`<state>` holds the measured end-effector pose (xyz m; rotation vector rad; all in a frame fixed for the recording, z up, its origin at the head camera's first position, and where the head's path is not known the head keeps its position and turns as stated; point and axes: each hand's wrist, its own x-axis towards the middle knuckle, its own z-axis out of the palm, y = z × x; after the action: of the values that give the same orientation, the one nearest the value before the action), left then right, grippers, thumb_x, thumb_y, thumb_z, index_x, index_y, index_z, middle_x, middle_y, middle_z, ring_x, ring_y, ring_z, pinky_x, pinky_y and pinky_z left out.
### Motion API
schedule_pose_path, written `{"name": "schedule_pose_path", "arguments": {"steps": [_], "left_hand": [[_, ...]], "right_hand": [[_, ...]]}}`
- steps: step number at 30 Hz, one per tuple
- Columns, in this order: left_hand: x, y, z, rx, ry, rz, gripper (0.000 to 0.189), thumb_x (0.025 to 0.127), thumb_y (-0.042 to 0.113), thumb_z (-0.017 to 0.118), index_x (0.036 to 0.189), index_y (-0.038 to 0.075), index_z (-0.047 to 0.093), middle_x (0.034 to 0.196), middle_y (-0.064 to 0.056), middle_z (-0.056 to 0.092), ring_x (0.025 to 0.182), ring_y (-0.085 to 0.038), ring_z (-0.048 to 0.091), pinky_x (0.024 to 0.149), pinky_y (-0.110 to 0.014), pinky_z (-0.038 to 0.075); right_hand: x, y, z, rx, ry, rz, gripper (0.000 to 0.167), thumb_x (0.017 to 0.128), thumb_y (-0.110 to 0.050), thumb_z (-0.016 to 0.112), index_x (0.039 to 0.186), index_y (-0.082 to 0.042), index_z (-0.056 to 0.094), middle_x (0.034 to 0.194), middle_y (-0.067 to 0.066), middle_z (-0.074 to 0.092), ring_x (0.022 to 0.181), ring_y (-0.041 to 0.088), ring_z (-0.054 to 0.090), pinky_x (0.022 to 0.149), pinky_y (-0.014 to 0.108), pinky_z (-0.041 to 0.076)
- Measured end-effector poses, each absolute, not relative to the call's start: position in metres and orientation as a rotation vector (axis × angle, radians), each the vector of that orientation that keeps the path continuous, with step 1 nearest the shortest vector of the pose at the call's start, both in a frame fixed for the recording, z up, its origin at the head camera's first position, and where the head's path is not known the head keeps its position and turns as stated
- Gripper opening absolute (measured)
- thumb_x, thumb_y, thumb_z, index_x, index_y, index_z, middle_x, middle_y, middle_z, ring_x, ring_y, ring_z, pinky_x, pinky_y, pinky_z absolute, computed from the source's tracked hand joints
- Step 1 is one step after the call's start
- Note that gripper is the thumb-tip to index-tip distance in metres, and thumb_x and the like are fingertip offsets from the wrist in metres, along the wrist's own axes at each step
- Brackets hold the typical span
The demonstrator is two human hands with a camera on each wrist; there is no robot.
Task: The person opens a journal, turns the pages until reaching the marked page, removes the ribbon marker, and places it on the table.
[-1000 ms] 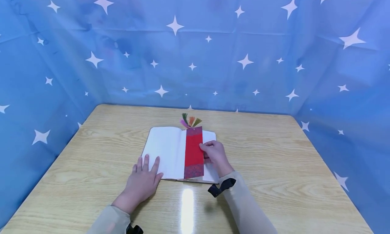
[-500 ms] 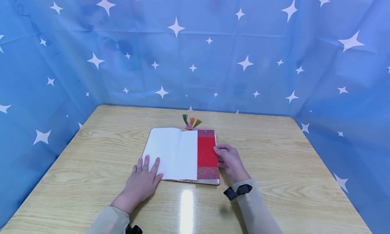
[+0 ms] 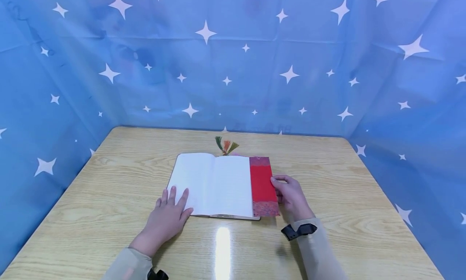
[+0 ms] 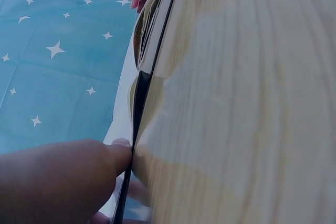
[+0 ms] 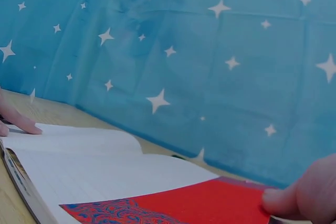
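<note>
An open notebook (image 3: 233,187) with white pages lies on the table, its page edges seen side-on in the left wrist view. A red strip of card or paper (image 3: 263,183) with patterned ends, like a bookmark, overlaps the right page's outer edge and juts past it. My right hand (image 3: 291,195) pinches the strip's right edge; in the right wrist view the thumb (image 5: 283,200) lies on its red face. My left hand (image 3: 165,221) rests spread on the lower left page, thumb near the bottom edge. Green, orange and olive tassels (image 3: 226,145) stick out above the notebook.
The wood-grain table (image 3: 346,179) stretches around the notebook on all sides. Behind it and at both sides hangs a blue curtain (image 3: 255,61) with white stars. A bright light reflection (image 3: 223,251) shows on the front of the table.
My right hand has drawn the red strip rightward, from beside the fold to past the right page's edge. The left hand and the green, orange and olive tassels stay about where they were.
</note>
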<state>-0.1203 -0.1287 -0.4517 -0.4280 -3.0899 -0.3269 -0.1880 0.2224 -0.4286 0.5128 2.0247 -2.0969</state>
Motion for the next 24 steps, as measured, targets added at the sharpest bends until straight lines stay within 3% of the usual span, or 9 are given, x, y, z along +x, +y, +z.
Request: {"name": "schedule_pose_path", "arguments": {"steps": [11, 24], "left_hand": [[-0.12, -0.131, -0.452, -0.435, -3.087, -0.419, 0.058, 0.098, 0.042, 0.04, 0.144, 0.008, 0.035, 0.142, -0.035, 0.024, 0.13, -0.054, 0.017, 0.099, -0.064, 0.023], [-0.119, -0.131, -0.452, -0.427, -3.084, -0.405, 0.057, 0.098, 0.04, 0.042, 0.144, 0.007, 0.035, 0.143, -0.034, 0.024, 0.13, -0.054, 0.016, 0.1, -0.064, 0.023]], "right_hand": [[-0.184, 0.238, -0.432, 0.568, 2.145, -2.021, 0.031, 0.093, -0.017, 0.058, 0.118, 0.0, 0.05, 0.068, 0.001, 0.061, 0.057, 0.011, 0.056, 0.054, 0.025, 0.047], [-0.178, 0.248, -0.434, 0.5, 2.517, -1.769, 0.029, 0.092, -0.016, 0.058, 0.112, 0.005, 0.054, 0.083, 0.009, 0.062, 0.06, 0.011, 0.058, 0.055, 0.026, 0.049]]}}
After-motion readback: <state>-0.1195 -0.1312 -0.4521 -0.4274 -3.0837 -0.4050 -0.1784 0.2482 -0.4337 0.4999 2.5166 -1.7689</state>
